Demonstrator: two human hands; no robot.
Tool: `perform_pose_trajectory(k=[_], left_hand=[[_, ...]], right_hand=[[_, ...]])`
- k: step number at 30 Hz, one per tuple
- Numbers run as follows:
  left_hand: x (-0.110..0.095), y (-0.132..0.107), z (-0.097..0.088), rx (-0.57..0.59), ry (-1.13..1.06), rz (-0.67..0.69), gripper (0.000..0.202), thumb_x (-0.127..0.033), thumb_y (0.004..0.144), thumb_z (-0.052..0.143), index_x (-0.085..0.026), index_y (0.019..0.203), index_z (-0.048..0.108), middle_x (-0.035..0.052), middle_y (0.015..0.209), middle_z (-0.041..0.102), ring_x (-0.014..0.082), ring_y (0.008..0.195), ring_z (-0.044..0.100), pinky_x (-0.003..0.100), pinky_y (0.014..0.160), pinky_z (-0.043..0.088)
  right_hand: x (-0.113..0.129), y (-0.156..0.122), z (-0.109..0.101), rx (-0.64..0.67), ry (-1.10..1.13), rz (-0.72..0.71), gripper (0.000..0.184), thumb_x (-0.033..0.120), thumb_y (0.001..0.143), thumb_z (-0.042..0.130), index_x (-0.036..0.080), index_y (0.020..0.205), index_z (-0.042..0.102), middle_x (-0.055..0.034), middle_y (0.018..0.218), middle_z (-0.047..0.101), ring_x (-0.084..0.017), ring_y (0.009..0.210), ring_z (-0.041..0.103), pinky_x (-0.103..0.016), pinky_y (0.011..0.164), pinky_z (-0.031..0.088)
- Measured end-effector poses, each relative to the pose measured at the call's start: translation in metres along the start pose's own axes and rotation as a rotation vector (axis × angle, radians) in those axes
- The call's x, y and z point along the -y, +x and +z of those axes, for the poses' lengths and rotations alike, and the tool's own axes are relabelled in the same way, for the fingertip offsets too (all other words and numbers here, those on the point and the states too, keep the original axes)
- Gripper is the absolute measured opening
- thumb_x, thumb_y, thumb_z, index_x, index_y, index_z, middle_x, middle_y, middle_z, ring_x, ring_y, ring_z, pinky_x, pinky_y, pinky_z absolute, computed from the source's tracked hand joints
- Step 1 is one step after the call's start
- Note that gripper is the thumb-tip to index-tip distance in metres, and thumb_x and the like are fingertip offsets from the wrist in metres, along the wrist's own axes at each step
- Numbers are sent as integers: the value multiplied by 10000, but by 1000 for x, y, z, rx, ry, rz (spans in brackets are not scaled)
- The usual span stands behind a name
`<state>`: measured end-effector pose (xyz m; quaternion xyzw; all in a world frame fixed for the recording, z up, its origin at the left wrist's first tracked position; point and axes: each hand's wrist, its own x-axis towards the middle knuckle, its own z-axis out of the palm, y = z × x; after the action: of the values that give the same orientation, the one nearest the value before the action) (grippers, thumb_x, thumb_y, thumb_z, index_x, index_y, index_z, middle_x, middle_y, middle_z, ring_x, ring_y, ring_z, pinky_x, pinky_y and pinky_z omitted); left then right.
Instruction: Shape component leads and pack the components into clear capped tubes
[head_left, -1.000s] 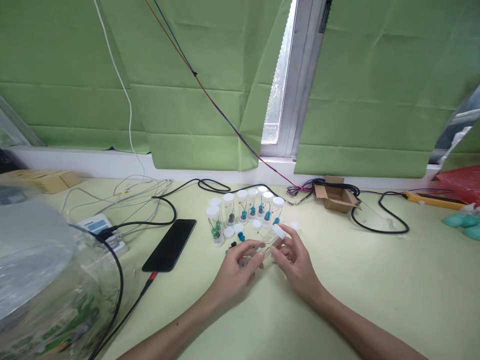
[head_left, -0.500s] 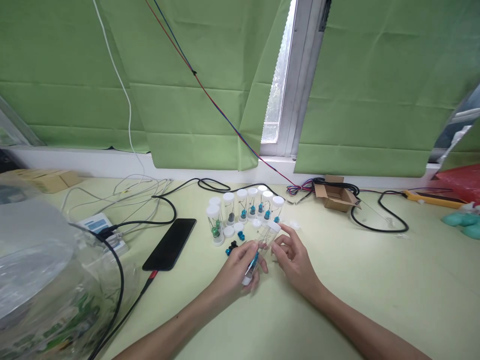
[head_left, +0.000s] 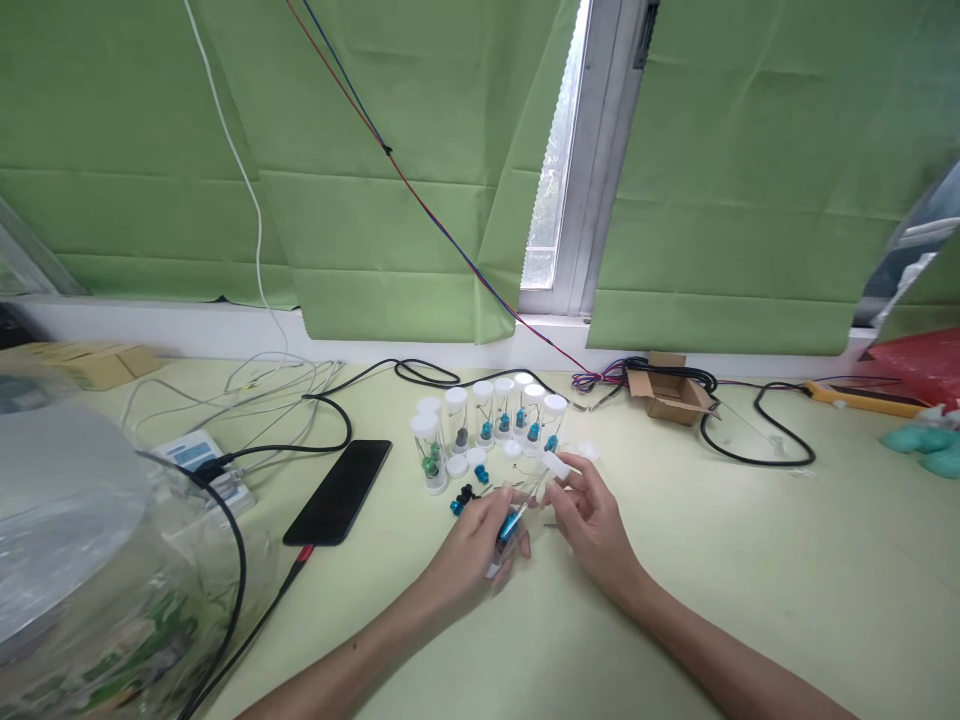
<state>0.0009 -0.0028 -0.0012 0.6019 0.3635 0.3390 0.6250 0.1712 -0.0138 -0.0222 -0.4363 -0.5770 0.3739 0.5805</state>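
phone [head_left: 339, 493] left of held tube [head_left: 510, 526], capped tubes [head_left: 484, 415] just beyond

Our left forearm [head_left: 382, 634] and right forearm [head_left: 709, 640] are slim and bare from the near side. A small spot [head_left: 355, 646] marks the left one; our left hand [head_left: 472, 535] and right hand [head_left: 592, 515] are bare too.

Green blinds [head_left: 165, 225] hang across the top of the frame, a window [head_left: 585, 180] showing between them, upper centre. A black phone [head_left: 339, 493] lies left of centre; clear plastic [head_left: 82, 550] fills the lower left; an open cardboard box [head_left: 671, 411] sits centre right.
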Motion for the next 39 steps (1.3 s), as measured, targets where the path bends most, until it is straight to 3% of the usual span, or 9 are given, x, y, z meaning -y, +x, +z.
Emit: perform_pose_trajectory(k=[4, 7, 11, 16, 20, 26, 28, 34, 39], left_hand=[[-5, -7, 1, -26, 385, 168, 461, -500, 981, 327, -180, 1027, 655, 35, 779, 649, 151, 618, 551, 263, 597, 415], [-7, -10, -1, -14, 605, 245, 375, -430, 995, 336, -233, 1083, 643, 29, 912, 679, 199, 836, 601, 305, 798, 413], [-6, -11, -4, 4, 688, 247, 389, -413, 1001, 315, -244, 1195, 606, 48, 984, 693, 223, 882, 619, 315, 801, 426], [-2, -12, -4, -18, 738, 241, 435, -437, 979, 382, -218, 1310, 558, 100, 1186, 654, 267, 1071, 586, 369, 931, 416], [-4, -12, -2, -80, 769, 297, 385, -416, 976, 406, -213, 1253, 581, 90, 1113, 637, 233, 982, 596, 338, 875, 444], [-2, -9, -5, -213, 741, 371, 293, -372, 986, 402, -188, 1090, 605, 52, 923, 606, 150, 692, 541, 268, 641, 438], [1, -9, -5, -182, 749, 398, 273, -351, 985, 410, -189, 1080, 608, 39, 873, 599, 142, 662, 525, 260, 616, 425], [4, -15, 1, -3, 843, 424, 223, -272, 970, 432, -194, 1059, 621, 33, 839, 612, 147, 692, 545, 253, 613, 416], [4, -16, 2, 8, 869, 436, 231, -256, 970, 428, -191, 1057, 632, 37, 847, 624, 146, 697, 560, 250, 616, 414]], right_hand=[[3, -1, -1, -18, -109, -25, 322, 429, 922, 528, 194, 1142, 526, 32, 686, 509, -100, 507, 415, -223, 458, 358], [5, -2, -1, -28, -187, -45, 280, 418, 923, 521, 188, 1074, 570, 28, 657, 513, -121, 544, 461, -234, 504, 399], [6, -3, 0, -60, -224, -79, 275, 404, 919, 524, 184, 1076, 573, 16, 675, 549, -133, 575, 502, -238, 529, 436], [7, -1, -6, -114, -280, -182, 211, 364, 898, 563, 191, 1018, 584, 20, 653, 550, -130, 544, 498, -241, 507, 447], [12, 5, -17, -200, -352, -282, 196, 346, 873, 608, 195, 996, 586, 6, 688, 582, -129, 540, 520, -245, 498, 454], [38, 26, -35, -340, -541, -346, 283, 405, 849, 642, 199, 1031, 577, -13, 757, 625, -143, 585, 571, -256, 546, 488], [45, 35, -40, -340, -629, -372, 284, 430, 843, 646, 201, 998, 586, 6, 719, 615, -126, 540, 545, -249, 546, 484], [48, 53, -46, -161, -841, -422, 300, 445, 876, 618, 178, 1012, 607, 53, 577, 497, -126, 501, 527, -233, 537, 438], [36, 58, -46, -167, -882, -461, 345, 481, 900, 579, 162, 1029, 604, 32, 608, 512, -139, 522, 534, -240, 547, 438]])
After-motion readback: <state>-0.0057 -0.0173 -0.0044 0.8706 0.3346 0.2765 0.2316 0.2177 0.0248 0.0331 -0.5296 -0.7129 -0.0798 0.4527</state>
